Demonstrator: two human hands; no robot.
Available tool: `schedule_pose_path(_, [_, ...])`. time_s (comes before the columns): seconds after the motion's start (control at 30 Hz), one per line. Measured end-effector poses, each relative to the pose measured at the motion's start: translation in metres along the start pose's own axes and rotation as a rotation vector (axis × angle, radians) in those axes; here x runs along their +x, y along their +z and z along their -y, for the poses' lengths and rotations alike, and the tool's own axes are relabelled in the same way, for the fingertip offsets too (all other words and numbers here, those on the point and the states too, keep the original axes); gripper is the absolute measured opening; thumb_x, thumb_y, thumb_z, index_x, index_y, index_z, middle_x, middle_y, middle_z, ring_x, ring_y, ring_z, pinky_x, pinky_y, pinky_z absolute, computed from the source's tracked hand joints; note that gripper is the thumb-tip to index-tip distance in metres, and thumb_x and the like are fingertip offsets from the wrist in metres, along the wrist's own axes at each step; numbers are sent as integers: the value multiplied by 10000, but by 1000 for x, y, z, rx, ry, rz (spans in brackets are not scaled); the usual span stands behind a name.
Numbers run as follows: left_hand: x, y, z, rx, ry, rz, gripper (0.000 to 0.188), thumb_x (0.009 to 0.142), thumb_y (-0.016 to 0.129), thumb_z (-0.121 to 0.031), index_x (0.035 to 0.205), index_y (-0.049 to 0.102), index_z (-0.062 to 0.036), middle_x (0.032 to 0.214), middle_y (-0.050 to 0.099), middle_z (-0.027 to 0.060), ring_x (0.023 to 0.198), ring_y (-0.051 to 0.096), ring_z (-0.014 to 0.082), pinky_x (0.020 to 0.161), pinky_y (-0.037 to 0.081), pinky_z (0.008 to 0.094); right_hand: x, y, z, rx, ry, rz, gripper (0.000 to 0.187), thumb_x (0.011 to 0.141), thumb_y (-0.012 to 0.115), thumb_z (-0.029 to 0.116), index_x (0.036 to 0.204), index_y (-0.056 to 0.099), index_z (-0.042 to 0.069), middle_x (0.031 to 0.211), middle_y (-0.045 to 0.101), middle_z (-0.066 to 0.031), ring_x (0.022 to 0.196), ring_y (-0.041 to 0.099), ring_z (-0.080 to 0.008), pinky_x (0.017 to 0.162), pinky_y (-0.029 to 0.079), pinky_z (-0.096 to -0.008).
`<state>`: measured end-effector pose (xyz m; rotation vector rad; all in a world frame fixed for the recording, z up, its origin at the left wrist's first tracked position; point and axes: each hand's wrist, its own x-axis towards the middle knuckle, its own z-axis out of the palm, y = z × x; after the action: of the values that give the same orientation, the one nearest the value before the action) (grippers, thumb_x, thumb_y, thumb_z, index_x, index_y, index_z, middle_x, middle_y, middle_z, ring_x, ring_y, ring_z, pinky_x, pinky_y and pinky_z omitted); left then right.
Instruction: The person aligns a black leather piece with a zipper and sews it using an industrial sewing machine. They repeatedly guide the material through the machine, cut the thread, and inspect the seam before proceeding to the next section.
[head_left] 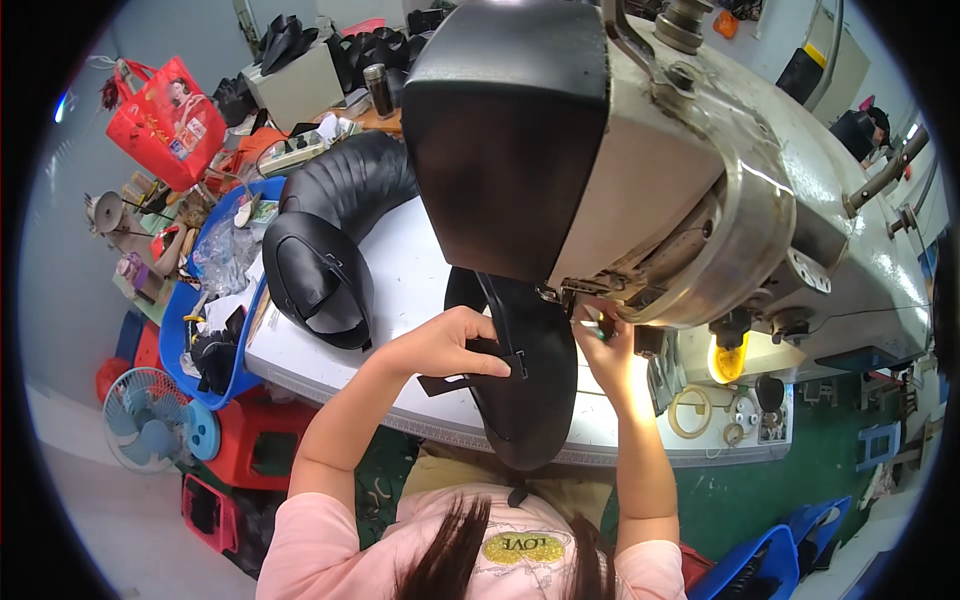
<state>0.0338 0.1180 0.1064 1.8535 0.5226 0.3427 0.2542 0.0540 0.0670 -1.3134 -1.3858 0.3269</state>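
Black leather, a curved shoe upper (540, 390) sits below the bulky cream metal sewing machine (640, 210), seemingly mid-stitch; the left hand (445, 342) pinches its strap, the right hand's (608, 348) grip I can't tell. Left of the machine, nested glossy black uppers (345, 185): finished or waiting, unclear.

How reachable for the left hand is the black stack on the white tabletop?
Likely yes: only tabletop lies between left hand and black stack, though that grip holds a black piece.

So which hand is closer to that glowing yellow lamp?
Right: the right hand is just left of the glowing yellow lamp; the left hand is farther left, holding the black piece.
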Motion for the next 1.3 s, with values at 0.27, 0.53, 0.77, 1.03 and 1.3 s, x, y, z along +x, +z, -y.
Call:
schedule_pose_path(0.27, [4,-2,10,-112,-39,-15,254,688,708,-186,761,617,40,630,548,54,605,492,96,540,391,243,-2,2,-19,-324,-111,-5,285,672,565,-67,949,566,-1,813,572,-62,745,553,-130,685,451,-259])
schedule_pose_path(0.53, [8,-5,16,24,61,-28,231,699,694,-179,720,612,35,627,548,44,590,482,89,520,384,244,-8,-1,-17,-160,4,156,323,673,586,-9,989,518,-9,808,551,-60,749,549,-143,688,444,-258])
schedule_pose_path(0.77, [28,3,17,-69,-39,-103,211,717,679,-151,834,626,17,702,586,13,653,495,83,630,415,235,-17,-50,-44,-255,87,95,224,813,523,212,671,515,39,520,437,15,457,411,-108,489,376,-232])
schedule_pose_path(1.03, [23,20,17,-300,53,-164,205,723,678,-126,856,623,21,726,588,-3,662,488,63,626,408,217,-26,-45,-43,-163,239,134,227,835,504,203,687,545,37,527,477,-9,474,441,-94,469,350,-246])
schedule_pose_path(1.3, [42,36,20,-721,-122,-286,200,728,653,-25,914,608,32,860,619,65,763,567,94,688,456,212,-19,-48,-5,-760,-114,220,189,868,461,159,927,609,57,795,619,-78,745,604,-234,737,451,-331])
